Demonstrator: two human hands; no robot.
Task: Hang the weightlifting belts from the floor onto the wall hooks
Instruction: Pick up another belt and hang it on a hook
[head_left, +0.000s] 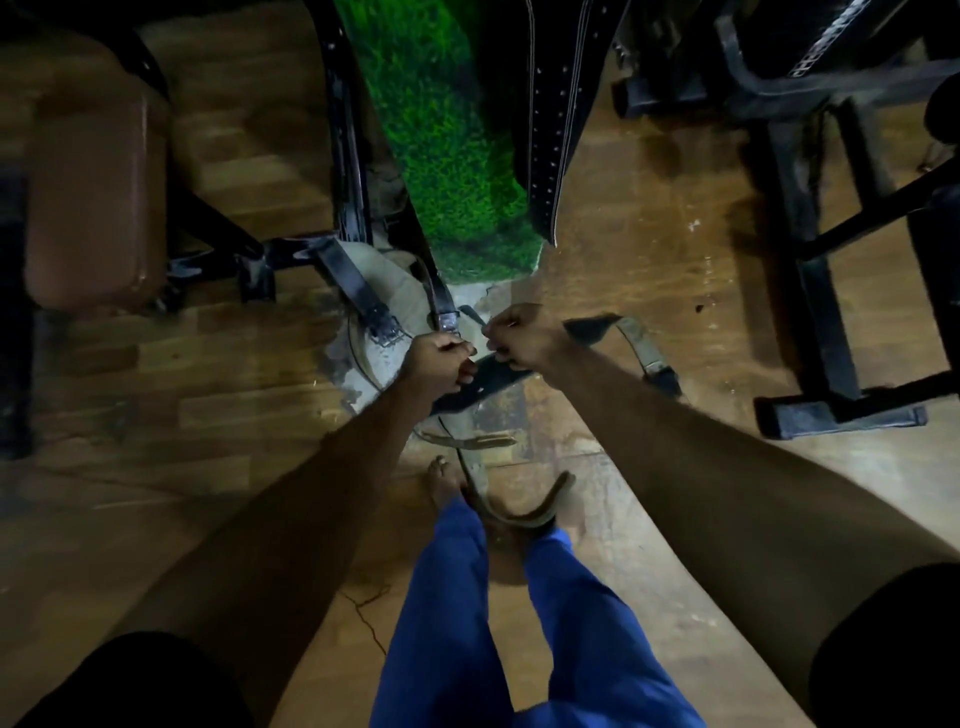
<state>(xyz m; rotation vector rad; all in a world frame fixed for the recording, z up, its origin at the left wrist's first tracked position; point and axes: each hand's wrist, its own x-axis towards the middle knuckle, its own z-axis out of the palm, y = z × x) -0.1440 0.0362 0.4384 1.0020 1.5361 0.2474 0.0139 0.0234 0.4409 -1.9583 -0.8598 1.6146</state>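
Both hands are down at floor level by the foot of the green wall panel (447, 156): left hand (439, 364) is fisted on the dark belt (488, 382), and right hand (522, 338) is closed on what looks like its buckle-end strap. The belt lies on the floor (649, 249) between them; a second, worn belt (524, 512) curls by the feet, and others (556, 104) already hang on the wall. I'd expect thick, stiff leather with some heft, floppy only at the strap, so take it near the buckle, not mid-span.
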